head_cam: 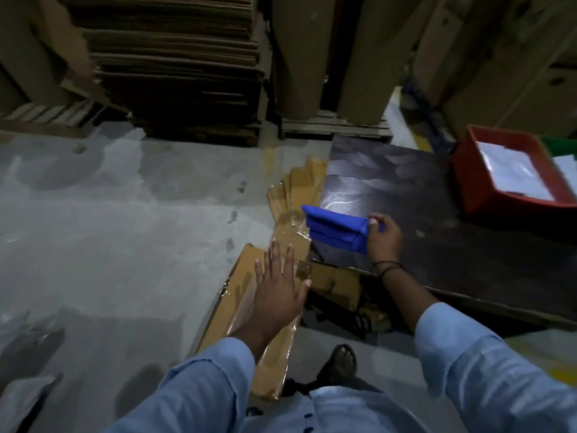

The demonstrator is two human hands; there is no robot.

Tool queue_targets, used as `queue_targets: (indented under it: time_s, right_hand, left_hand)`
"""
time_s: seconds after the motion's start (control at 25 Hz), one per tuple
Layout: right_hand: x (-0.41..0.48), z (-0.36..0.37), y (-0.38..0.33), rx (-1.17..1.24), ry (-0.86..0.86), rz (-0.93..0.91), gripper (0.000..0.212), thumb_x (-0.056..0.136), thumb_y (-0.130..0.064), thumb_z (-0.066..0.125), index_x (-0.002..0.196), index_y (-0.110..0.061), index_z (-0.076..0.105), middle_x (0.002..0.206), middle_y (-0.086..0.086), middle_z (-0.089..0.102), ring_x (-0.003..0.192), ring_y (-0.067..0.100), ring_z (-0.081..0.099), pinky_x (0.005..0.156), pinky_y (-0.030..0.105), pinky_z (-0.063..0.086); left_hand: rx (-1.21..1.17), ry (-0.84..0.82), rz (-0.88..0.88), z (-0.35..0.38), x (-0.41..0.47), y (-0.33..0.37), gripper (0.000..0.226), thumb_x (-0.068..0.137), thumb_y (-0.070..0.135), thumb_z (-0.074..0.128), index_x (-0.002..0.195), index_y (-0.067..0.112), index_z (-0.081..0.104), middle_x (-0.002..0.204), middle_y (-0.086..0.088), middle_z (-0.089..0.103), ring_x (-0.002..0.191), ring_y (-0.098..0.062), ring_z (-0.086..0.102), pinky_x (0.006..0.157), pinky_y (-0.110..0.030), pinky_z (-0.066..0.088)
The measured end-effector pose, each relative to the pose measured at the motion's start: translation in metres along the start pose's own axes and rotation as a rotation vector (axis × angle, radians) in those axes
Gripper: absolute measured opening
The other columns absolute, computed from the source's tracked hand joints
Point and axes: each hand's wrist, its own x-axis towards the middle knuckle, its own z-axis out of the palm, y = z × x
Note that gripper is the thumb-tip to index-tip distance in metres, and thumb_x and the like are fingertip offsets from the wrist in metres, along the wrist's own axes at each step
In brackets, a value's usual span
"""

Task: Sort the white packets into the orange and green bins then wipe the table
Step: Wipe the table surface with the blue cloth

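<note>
- now the folded blue cloth (335,231) is pinched at one end by the right grip (382,239), over the left edge of the dark surface (406,189).
- to wipe well, i'd lay it flat and sweep in overlapping strokes outward from that grip.
- white packets (512,170) lie in the orange bin (468,182), well right of the grip; the green bin (559,143) is beyond.
- left grip (278,289) is released, fingers spread, above flattened cardboard (299,185) on the floor (125,214).

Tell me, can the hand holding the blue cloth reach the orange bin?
Probably yes. The right hand is over the table, and only bare tabletop lies between it and the orange bin. Its grip is full with the blue cloth, though.
</note>
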Motion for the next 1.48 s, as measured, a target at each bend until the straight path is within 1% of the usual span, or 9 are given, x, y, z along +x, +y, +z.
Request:
queue_targets:
  time_s: [0.2,0.32,0.48,0.68,0.84,1.0,1.28,1.36,1.48]
  right_hand:
    - [0.031,-0.048,0.009,-0.142,0.164,-0.291,0.015,0.096,-0.008,0.058,0.105,-0.006,0.070,0.103,0.015,0.068,0.097,0.026,0.062,0.086,0.026,0.043]
    - [0.031,-0.060,0.043,-0.472,-0.050,-0.410,0.016,0.097,-0.027,0.059,0.093,-0.016,0.069,0.087,0.009,0.070,0.083,0.032,0.066,0.078,0.040,0.049]
    - [0.047,-0.072,0.093,-0.645,-0.184,-0.446,0.033,0.097,-0.040,0.048,0.077,-0.018,0.062,0.071,0.006,0.065,0.072,0.033,0.063,0.063,0.039,0.041]
    - [0.112,-0.044,0.111,-0.681,-0.375,-0.527,0.029,0.095,-0.027,0.056,0.116,-0.009,0.066,0.117,0.018,0.061,0.109,0.040,0.058,0.093,0.048,0.048]
    - [0.133,-0.007,0.122,-0.772,-0.592,-0.464,0.060,0.101,-0.044,0.044,0.152,-0.013,0.040,0.162,0.016,0.028,0.152,0.036,0.019,0.124,0.049,0.017]
    - [0.122,0.010,0.141,-0.831,-0.605,-0.501,0.075,0.100,-0.059,0.032,0.160,-0.016,0.019,0.168,0.014,0.004,0.154,0.040,-0.006,0.124,0.056,0.003]
    - [0.139,-0.041,0.188,-0.721,-0.820,-1.014,0.075,0.098,-0.058,0.040,0.161,-0.024,0.016,0.169,0.004,0.006,0.155,0.039,-0.002,0.124,0.056,0.010]
    - [0.162,-0.044,0.192,-0.747,-0.805,-0.968,0.075,0.095,-0.048,0.044,0.161,-0.025,0.016,0.170,0.005,0.004,0.155,0.038,-0.002,0.125,0.056,0.011]
    - [0.177,-0.009,0.175,-0.806,-0.657,-0.656,0.078,0.090,-0.049,0.041,0.161,-0.025,0.016,0.169,0.011,-0.001,0.155,0.039,-0.004,0.122,0.058,0.014]
  left_hand:
    - [0.042,-0.059,0.051,0.012,0.039,0.041,0.085,0.098,0.060,0.035,0.164,0.022,-0.002,0.170,-0.013,-0.017,0.158,-0.037,-0.005,0.127,-0.056,0.002]
    - [0.071,-0.117,0.035,0.031,0.067,0.070,0.083,0.099,0.059,0.036,0.164,0.020,0.001,0.171,-0.015,-0.011,0.158,-0.038,-0.002,0.127,-0.056,0.000]
    - [0.118,-0.169,0.018,0.063,0.099,0.099,0.076,0.101,0.055,0.035,0.164,0.018,0.014,0.171,-0.016,0.001,0.158,-0.039,0.002,0.127,-0.057,0.001]
    - [0.156,-0.187,-0.033,0.088,0.160,0.102,0.065,0.106,0.042,0.032,0.164,0.018,0.015,0.172,-0.012,0.004,0.158,-0.037,0.002,0.128,-0.053,0.003]
    - [0.168,-0.155,-0.035,0.099,0.207,0.099,0.063,0.107,0.037,0.031,0.164,0.016,0.016,0.172,-0.011,0.006,0.158,-0.037,0.004,0.128,-0.052,0.005]
    - [0.195,-0.083,0.034,0.109,0.228,0.100,0.062,0.105,0.036,0.034,0.162,0.012,0.025,0.170,-0.016,0.014,0.157,-0.040,0.012,0.127,-0.052,0.014]
    - [0.178,-0.021,0.020,0.119,0.231,0.096,0.064,0.101,0.039,0.037,0.161,0.019,0.028,0.171,-0.010,0.014,0.158,-0.032,0.013,0.127,-0.050,0.016]
    - [0.149,-0.015,0.024,0.120,0.231,0.094,0.065,0.101,0.040,0.038,0.161,0.019,0.028,0.171,-0.009,0.014,0.158,-0.032,0.012,0.128,-0.049,0.015]
    - [0.108,0.001,0.026,0.119,0.230,0.094,0.064,0.100,0.038,0.039,0.160,0.017,0.031,0.171,-0.011,0.017,0.158,-0.034,0.014,0.127,-0.050,0.016]
